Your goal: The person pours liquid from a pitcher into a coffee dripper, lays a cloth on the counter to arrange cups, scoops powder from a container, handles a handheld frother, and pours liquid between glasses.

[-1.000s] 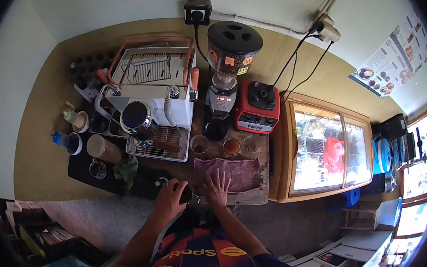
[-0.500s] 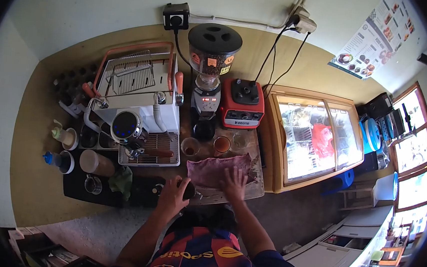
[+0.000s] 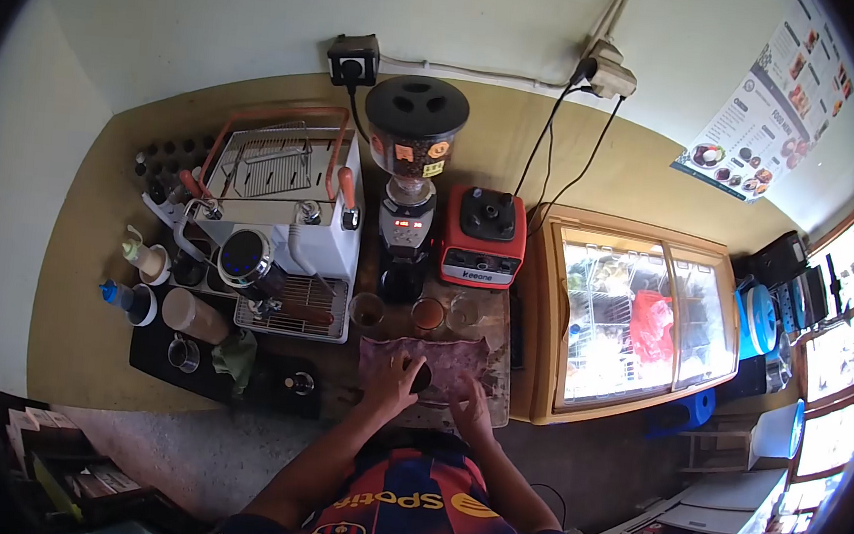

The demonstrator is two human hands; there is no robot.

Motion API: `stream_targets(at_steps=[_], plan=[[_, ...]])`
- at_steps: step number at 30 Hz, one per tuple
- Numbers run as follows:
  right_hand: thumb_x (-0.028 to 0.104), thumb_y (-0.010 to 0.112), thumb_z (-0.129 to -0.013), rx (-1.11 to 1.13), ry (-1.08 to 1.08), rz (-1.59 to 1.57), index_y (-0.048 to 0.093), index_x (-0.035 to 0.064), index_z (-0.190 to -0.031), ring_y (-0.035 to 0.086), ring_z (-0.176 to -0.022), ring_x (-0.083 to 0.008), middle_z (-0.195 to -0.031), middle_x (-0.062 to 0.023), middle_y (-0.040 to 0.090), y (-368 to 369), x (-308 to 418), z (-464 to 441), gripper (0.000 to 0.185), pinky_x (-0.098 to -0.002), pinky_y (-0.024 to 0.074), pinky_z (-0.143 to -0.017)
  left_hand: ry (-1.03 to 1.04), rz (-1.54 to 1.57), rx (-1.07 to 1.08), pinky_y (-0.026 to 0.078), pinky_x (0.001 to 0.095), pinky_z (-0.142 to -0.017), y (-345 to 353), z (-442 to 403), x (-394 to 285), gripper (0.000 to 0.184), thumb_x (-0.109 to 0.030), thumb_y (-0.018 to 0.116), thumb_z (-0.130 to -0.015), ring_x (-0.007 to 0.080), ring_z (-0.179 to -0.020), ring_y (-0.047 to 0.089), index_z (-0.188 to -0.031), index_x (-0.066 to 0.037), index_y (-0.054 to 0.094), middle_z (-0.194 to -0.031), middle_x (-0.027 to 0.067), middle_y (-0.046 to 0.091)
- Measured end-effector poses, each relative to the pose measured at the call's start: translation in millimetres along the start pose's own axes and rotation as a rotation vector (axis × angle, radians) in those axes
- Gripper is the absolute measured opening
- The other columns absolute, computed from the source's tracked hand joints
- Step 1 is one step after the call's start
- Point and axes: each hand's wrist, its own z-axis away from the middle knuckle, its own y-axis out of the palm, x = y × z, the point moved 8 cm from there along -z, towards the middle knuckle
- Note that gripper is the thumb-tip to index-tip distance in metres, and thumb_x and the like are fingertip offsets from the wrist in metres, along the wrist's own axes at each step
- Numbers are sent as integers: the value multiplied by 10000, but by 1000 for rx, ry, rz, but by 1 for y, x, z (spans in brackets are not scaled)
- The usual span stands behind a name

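My left hand (image 3: 392, 390) is wrapped round a small dark cup (image 3: 422, 377) above the front of the counter. Beneath it lies a crumpled purple-pink cloth (image 3: 460, 355), spread flat. Close to the cup, on its right, my right hand (image 3: 471, 409) hovers at the cloth's near edge. Its fingers look apart and are slightly blurred, with nothing seen in them. Behind the cloth stand a glass with some brown liquid (image 3: 367, 311), a glass of orange-brown liquid (image 3: 428, 315) and a clear glass (image 3: 462, 314).
A white espresso machine (image 3: 333, 250) stands left of the coffee grinder (image 3: 408, 215), with a red blender base (image 3: 484, 241) to its right. Farther right is a wood-framed display case (image 3: 550, 327). A green cloth (image 3: 234, 359) and a metal tamper (image 3: 300, 384) lie on the black mat (image 3: 263, 380).
My left hand has carried the dark cup right and over the cloth. My right hand has come off the cloth and drawn back toward me. The camera view has shifted slightly.
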Motion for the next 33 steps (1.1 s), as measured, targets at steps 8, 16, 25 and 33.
stream_targets(at_steps=[8, 16, 25, 33], plan=[[198, 756, -857, 251, -52, -209, 591, 16, -1178, 684, -978, -323, -1038, -198, 652, 18, -7, -26, 404, -407, 547, -793, -100, 72, -54, 455, 495, -990, 47, -5, -3, 968, -343, 888, -689, 397, -1196, 517, -1476, -89, 385, -1343, 173, 492], [251, 727, -890, 452, 19, -186, 592, 10, -1103, 675, -784, -330, -794, -178, 616, 21, -28, -27, 349, -406, 535, -746, -304, 313, -405, 397, 469, -1058, 39, 38, -4, 1048, -351, 871, -735, 386, -1253, 468, -1518, -6, 265, -1370, 245, 422], [209, 867, -697, -155, -134, -234, 310, 30, -1495, 436, -1314, -411, -1395, -256, 442, -54, -19, -116, 990, -490, 398, -1084, -521, 519, -394, 432, 446, -1031, 65, 70, 14, 1086, -292, 902, -709, 346, -1258, 471, -1516, 4, 239, -1369, 232, 419], [168, 871, -678, 87, -173, -335, 334, 26, -1474, 485, -1293, -414, -1387, -240, 492, -4, -38, -187, 970, -480, 437, -1054, -595, 719, -404, 442, 466, -1022, 106, 61, 1, 1243, -328, 952, -636, 337, -1232, 503, -1526, -9, 145, -1388, 258, 400]])
